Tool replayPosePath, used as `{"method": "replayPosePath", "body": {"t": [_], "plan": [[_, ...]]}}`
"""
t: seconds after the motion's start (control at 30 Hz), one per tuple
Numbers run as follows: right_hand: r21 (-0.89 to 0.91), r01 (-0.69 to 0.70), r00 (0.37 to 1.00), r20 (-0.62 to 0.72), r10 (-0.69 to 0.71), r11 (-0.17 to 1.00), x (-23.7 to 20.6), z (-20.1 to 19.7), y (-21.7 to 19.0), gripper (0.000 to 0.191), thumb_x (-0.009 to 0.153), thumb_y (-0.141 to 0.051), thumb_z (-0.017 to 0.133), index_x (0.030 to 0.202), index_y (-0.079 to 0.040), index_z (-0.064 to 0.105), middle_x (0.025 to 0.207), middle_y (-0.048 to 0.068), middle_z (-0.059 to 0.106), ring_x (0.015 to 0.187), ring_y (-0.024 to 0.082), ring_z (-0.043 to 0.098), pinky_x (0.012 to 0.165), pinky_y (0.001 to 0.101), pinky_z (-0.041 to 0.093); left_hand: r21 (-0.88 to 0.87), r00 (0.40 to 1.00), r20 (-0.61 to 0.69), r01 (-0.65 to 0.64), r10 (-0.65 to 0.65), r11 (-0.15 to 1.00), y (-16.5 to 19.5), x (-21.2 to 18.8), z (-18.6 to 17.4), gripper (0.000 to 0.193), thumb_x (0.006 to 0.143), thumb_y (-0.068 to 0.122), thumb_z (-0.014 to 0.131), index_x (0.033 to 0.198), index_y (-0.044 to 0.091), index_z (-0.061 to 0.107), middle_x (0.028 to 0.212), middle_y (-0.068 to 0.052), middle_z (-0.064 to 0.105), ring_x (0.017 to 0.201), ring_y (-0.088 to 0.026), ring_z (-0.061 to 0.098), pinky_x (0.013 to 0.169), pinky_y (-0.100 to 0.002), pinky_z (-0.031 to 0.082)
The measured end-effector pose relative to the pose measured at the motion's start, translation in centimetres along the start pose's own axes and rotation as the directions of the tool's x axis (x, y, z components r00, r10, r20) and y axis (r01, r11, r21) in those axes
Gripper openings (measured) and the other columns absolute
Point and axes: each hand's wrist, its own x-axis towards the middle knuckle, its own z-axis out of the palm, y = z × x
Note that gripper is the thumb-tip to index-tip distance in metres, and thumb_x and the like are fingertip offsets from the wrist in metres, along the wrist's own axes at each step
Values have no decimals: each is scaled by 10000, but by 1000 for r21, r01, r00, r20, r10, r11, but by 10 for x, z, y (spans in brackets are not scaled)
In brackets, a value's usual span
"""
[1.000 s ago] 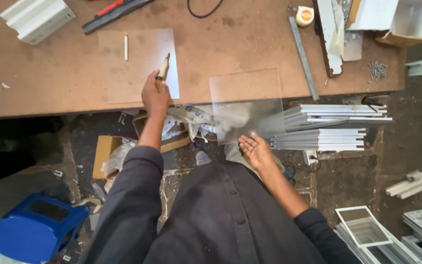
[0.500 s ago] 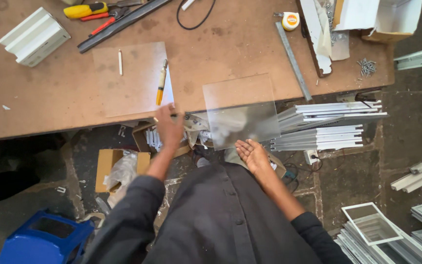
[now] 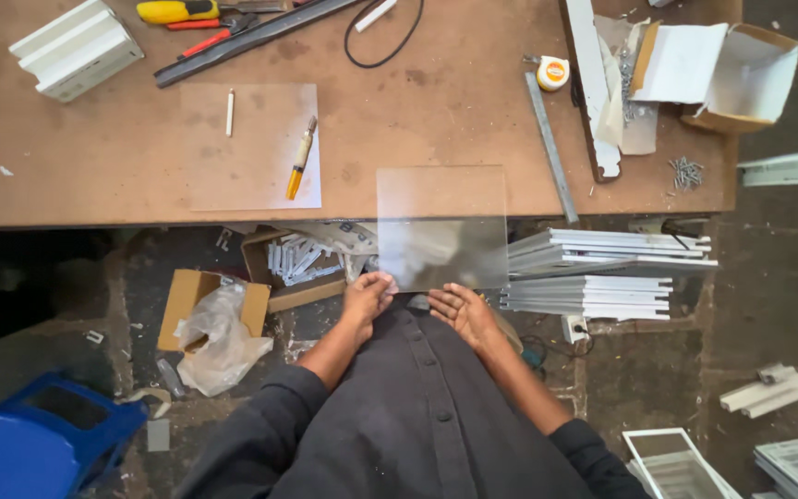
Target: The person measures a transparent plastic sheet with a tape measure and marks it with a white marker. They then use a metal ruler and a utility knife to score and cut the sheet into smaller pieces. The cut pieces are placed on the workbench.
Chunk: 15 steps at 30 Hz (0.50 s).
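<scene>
Both hands, left hand (image 3: pixel 367 298) and right hand (image 3: pixel 459 310), seemingly grip the glass pane (image 3: pixel 442 228), half overhanging the workbench (image 3: pixel 94 176); lifting it needs level, even support.

Two hands, left hand (image 3: pixel 367 298) and right hand (image 3: pixel 461 310), on one clear glass pane (image 3: pixel 442 228). A second pane (image 3: pixel 251 146) flat on the workbench (image 3: pixel 436 102). On it: one yellow-handled cutter (image 3: pixel 301 157), one white stick (image 3: pixel 230 112). One tape measure (image 3: pixel 553 72). One open cardboard box (image 3: pixel 727 65). One heap of screws (image 3: pixel 685 171). One blue crate (image 3: pixel 39 444) on the floor.
</scene>
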Motion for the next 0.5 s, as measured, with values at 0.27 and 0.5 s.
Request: {"method": "replayPosePath", "body": {"t": [0.27, 0.5], "plan": [[-11, 188, 937, -297, -183, 982, -11, -81, -47, 370, 915, -284, 635, 1241, -130, 552, 1150, 133, 683, 1054, 289, 676, 864, 463, 556, -175, 975, -177, -163, 132, 971, -11, 7, 17, 270, 900, 114, 778, 1135, 121, 646, 878, -7, 684, 697, -97, 631, 582, -212, 508], [-363, 174, 961, -139, -238, 915, 14, -84, -90, 304, 954, -332, 673, 1176, -129, 630, 1077, 87, 718, 973, 210, 690, 817, 379, 543, -131, 937, -275, -260, 217, 957, -29, 11, 41, 350, 871, 149, 791, 1185, 129, 638, 908, 42, 674, 694, -55, 618, 540, -199, 495]]}}
